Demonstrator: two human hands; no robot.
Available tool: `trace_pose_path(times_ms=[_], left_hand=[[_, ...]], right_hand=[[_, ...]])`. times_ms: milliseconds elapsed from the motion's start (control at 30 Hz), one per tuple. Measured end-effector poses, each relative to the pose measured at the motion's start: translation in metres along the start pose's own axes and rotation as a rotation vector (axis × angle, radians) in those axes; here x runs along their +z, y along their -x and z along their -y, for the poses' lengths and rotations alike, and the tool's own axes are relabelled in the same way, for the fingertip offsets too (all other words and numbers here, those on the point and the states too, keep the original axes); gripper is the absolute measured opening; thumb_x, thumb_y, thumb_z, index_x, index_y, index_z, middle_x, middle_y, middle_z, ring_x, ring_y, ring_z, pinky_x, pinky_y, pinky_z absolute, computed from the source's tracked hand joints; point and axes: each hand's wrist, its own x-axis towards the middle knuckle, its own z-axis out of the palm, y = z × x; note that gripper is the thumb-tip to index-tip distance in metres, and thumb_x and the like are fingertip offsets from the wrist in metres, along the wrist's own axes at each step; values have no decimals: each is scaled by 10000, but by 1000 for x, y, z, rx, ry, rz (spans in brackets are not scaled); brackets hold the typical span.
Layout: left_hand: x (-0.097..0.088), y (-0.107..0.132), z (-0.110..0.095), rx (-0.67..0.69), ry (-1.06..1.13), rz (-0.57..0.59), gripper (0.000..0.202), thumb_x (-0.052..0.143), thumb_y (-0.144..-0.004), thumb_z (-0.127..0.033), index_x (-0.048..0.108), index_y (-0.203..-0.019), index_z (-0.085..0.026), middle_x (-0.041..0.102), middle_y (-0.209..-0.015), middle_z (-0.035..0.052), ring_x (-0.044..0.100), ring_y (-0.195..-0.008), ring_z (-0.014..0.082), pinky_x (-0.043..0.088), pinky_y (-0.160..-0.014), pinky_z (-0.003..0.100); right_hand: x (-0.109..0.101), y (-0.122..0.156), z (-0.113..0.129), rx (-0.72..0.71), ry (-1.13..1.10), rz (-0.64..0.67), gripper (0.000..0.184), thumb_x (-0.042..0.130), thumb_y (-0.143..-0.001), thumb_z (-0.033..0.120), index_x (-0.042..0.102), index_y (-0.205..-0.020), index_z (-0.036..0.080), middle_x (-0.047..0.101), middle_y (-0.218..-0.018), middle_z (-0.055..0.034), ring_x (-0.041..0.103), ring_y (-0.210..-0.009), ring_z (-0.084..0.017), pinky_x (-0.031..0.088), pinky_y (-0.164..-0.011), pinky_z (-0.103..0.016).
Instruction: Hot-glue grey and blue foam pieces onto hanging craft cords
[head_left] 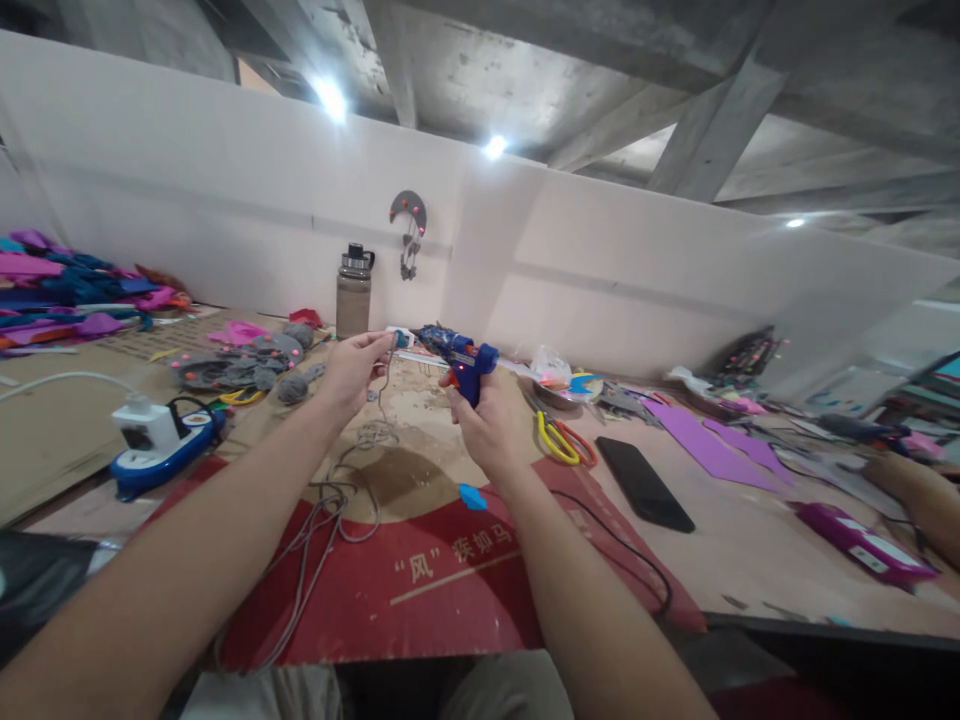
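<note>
My right hand (484,425) is closed round the grip of a blue glue gun (463,356), whose nozzle points left toward my other hand. My left hand (352,368) pinches the end of a thin grey cord (384,372) just in front of the nozzle. The cord hangs down from my fingers and trails in loose loops (330,510) over the cardboard work surface (420,470). A small blue scrap (472,497) lies near my right wrist. The gun's black cable (630,555) runs off to the right.
Yellow-handled scissors (556,440) and a black phone (643,483) lie right of my hand. A power strip (161,440) sits at left, grey felt pieces (247,365) and a bottle (354,292) behind. Purple sheets (712,445) and another person's arm (919,490) are at right.
</note>
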Motion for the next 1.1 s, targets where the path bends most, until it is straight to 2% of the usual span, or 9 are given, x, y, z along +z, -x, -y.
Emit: trace_pose_path(times_ms=[200,433,833,1100], left_hand=[[2,2,-1,-4,-13,-1,298,777,-558,-346,661,-727,-129,535,-547,-20,428,-466,48,323,-428,172],[6,5,-3,18,-42,-9,258,764,-564,-315,658,-700,-123,533,-562,-17,427,-482,48,314,-445,177],[8,5,0,136,-162,-22,203,719,-595,-302,674,-689,-127,537,-536,-10,397,-462,63,289,-446,207],[7,5,2,162,-180,-6,195,700,-629,-312,670,-687,-129,523,-534,-18,395,-467,61,285,-453,206]], right_hand=[[-1,2,1,-59,85,25,188,432,-845,269,508,-1002,198,598,-911,-42,557,-742,-156,442,-683,-273],[-1,2,5,-55,134,20,182,439,-833,246,515,-992,199,612,-914,-51,568,-772,-177,442,-715,-292],[1,2,6,-65,206,0,207,439,-838,266,508,-1018,188,618,-990,-94,576,-890,-213,439,-812,-336],[2,2,6,-63,223,10,221,446,-842,274,514,-1034,189,623,-1005,-105,580,-906,-227,446,-809,-347]])
